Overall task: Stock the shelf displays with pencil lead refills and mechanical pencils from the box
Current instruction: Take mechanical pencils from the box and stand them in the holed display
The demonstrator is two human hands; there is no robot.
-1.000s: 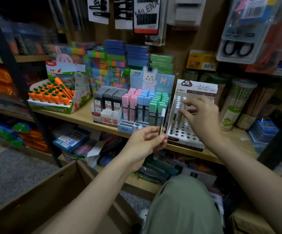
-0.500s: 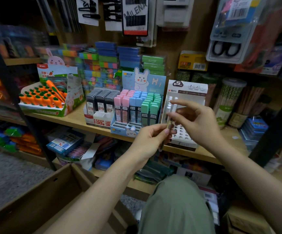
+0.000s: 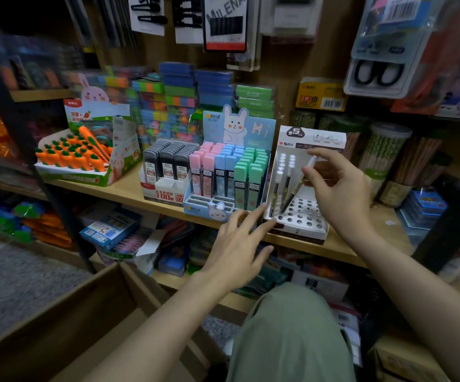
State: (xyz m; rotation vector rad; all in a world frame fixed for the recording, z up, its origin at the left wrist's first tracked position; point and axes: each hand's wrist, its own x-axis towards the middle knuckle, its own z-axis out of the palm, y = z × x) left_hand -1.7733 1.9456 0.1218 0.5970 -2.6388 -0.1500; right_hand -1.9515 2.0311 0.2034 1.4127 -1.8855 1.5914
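My right hand (image 3: 339,188) pinches a mechanical pencil (image 3: 296,186) with a white cap, tilted, its tip down in a hole of the white pencil display stand (image 3: 303,219) on the wooden shelf. Several other pencils (image 3: 280,186) stand upright at the stand's left side. My left hand (image 3: 237,244) is spread with straight fingers, its fingertips touching the stand's front left corner. Left of the stand sit the pastel lead refill display (image 3: 226,172) with a rabbit card and the black lead refill display (image 3: 168,166). The open cardboard box (image 3: 66,326) is at the lower left.
A carrot-shaped item display (image 3: 82,158) stands at the shelf's left. Stacked coloured boxes (image 3: 184,97) fill the back. Tubs of pencils (image 3: 380,161) stand right of the stand. Carded scissors (image 3: 377,70) and hair clips (image 3: 223,23) hang above. My knee in green trousers (image 3: 289,334) is below.
My right hand took the pencil from my left hand and carried it up to the stand, setting its tip in a hole. My left hand let go and reached to the stand's corner.
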